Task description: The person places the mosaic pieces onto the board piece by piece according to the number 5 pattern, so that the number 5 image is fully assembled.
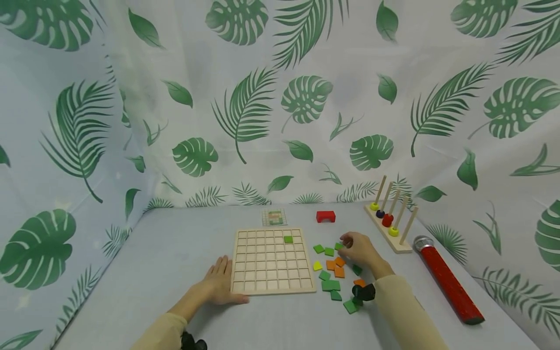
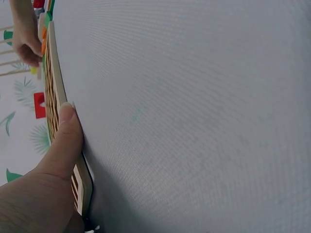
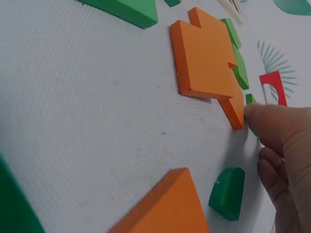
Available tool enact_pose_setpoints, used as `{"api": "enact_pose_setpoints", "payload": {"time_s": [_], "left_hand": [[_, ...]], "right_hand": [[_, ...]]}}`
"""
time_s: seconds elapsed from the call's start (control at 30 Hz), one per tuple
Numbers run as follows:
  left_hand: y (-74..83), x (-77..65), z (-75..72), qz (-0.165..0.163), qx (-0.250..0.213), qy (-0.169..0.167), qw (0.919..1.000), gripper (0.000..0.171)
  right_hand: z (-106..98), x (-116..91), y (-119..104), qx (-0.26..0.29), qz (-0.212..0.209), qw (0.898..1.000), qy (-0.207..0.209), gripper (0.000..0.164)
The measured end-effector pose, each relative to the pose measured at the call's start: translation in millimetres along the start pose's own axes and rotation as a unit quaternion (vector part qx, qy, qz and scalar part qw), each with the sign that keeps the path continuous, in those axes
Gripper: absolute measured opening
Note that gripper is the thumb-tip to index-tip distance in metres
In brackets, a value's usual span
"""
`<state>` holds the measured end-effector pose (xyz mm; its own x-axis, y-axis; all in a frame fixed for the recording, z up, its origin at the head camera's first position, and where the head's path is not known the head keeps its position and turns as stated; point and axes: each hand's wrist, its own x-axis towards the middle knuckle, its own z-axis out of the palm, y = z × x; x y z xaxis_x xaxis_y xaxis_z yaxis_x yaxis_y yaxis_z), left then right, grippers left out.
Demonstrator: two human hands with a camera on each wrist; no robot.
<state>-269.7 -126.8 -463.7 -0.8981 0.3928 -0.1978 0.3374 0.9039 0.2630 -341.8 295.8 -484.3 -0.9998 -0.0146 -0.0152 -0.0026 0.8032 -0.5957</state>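
A wooden grid board [image 1: 311, 287] lies on the table with one light-green square tile [image 1: 288, 239] in a far cell. My left hand [image 1: 218, 284] rests at the board's left side, fingers straight. Its thumb [image 2: 70, 133] lies along the near edge in the left wrist view. Right of the board, my right hand [image 1: 359, 249] reaches over the loose tiles. Thumb and finger pinch a light-green tile [image 1: 339, 246], which the thumb partly hides in the right wrist view. Close by lie orange tiles [image 3: 206, 58] and a dark-green rounded piece [image 3: 228, 194].
Several green tiles [image 1: 330, 285] and a yellow piece [image 1: 317, 265] lie beside the board. Behind it are a patterned card [image 1: 274, 217] and a red arch block [image 1: 325, 217]. A peg stand [image 1: 400, 247] and a red rod [image 1: 448, 279] with a silver end are at the right.
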Motion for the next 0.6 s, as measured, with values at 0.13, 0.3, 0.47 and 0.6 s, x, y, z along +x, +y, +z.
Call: {"api": "enact_pose_setpoints", "payload": {"time_s": [0.13, 0.3, 0.47, 0.6], "left_hand": [[-0.6, 0.8, -0.5, 0.001, -0.006, -0.001, 1.0, 0.118], [-4.0, 4.8, 1.3, 0.013, -0.007, 0.009, 0.9999, 0.123], [-4.9, 5.1, 1.2, 0.016, -0.01, 0.01, 0.9998, 0.123], [-1.2, 0.7, -1.6, 0.005, -0.011, 0.002, 0.9999, 0.118]], "right_hand": [[1.1, 1.6, -0.3, -0.002, -0.009, 1.0, 0.003, 0.036], [-0.7, 3.8, -2.5, 0.0, -0.014, 1.0, 0.007, 0.033], [0.7, 4.7, -2.1, 0.0, -0.002, 1.0, 0.007, 0.031], [3.4, 5.6, -1.3, 0.002, 0.005, 1.0, 0.004, 0.03]]}}
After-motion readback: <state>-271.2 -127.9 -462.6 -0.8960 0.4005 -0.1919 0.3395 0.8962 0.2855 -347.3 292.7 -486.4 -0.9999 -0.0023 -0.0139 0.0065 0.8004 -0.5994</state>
